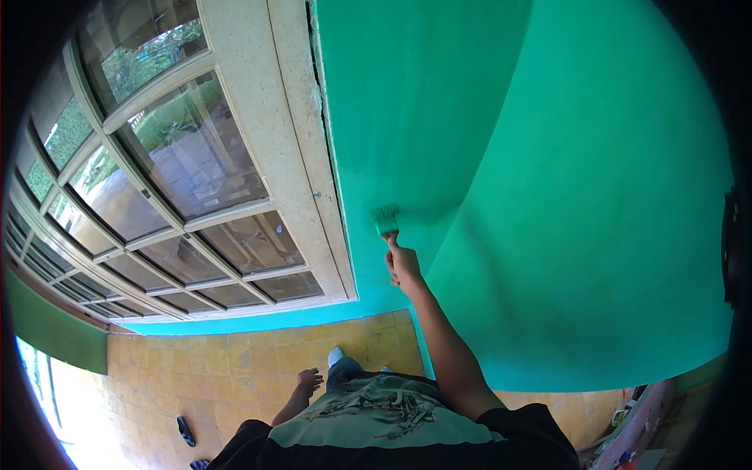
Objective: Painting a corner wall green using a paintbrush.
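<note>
My right hand [403,266] is closed round the handle of a paintbrush [385,222]. The brush's bristles point up and lie against or very near a green wall [415,117], just right of a window's wooden frame; the exact contact is hard to make out. Green paint colours the brush head. Low by my body hangs my left hand [310,381], its fingers loosely apart and nothing in it.
A white wooden window [258,205] with many glass panes fills the left. Another green wall [595,196] meets the first at a corner on my right. Below is a yellow tiled floor [235,364] with a dark sandal [186,432]. Assorted items [627,415] lie at lower right.
</note>
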Available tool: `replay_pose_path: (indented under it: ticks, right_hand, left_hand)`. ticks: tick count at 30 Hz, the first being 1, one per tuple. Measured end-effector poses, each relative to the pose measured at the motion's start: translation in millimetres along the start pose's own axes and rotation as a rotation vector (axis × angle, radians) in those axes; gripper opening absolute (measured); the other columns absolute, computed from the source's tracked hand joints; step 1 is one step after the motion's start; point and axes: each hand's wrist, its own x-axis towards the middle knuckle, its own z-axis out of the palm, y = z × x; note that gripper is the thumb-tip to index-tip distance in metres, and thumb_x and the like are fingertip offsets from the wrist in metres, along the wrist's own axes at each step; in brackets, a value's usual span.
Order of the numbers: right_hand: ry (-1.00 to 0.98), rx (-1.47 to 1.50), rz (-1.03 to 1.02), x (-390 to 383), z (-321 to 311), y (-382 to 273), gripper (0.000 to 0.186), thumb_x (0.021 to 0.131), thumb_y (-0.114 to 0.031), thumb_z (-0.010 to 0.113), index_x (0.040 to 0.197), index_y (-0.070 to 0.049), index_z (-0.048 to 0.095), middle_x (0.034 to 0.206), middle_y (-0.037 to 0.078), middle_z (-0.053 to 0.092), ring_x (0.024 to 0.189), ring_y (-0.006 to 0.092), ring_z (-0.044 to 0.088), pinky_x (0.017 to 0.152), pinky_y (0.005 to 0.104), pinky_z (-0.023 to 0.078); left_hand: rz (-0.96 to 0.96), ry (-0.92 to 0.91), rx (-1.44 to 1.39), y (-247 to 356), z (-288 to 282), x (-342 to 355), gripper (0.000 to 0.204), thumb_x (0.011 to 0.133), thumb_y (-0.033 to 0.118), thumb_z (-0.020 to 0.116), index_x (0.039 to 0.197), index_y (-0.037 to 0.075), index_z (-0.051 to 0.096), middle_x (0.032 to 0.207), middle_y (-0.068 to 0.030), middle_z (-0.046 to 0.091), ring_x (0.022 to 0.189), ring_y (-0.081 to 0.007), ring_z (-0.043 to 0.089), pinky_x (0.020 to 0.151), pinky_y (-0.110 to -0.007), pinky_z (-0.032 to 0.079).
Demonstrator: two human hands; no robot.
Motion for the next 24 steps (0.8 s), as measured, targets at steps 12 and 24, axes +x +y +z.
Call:
replay_pose_path:
  ticks: [12, 24]
  right_hand:
    - [-0.078, 0.129, -0.219, -67.0, 21.9, -92.6, 0.040, 0.097, -0.044, 0.050, 0.075, -0.011, 0.049, 0.044, -0.003, 0.034, 0.031, 0.0092, 0.022, 0.035, 0.0277, 0.016]
    - [-0.087, 0.138, -0.103, -11.9, 1.1, 4.2, 0.039, 0.097, -0.044, 0.049, 0.079, -0.010, 0.050, 0.046, -0.003, 0.033, 0.033, 0.0107, 0.026, 0.034, 0.0294, 0.019]
  left_hand:
    - [-0.050, 0.036, -0.075, -37.7, -11.3, -1.9, 0.024, 0.088, 0.022, 0.058, 0.107, 0.008, 0.059, 0.097, -0.0138, 0.069, 0.075, -0.0247, 0.067, 0.059, -0.035, 0.048]
    - [-0.052, 0.043, -0.045, -50.1, -17.3, -2.4, 0.025, 0.088, 0.022, 0.056, 0.108, 0.007, 0.058, 0.095, -0.0148, 0.069, 0.076, -0.0258, 0.067, 0.062, -0.038, 0.049]
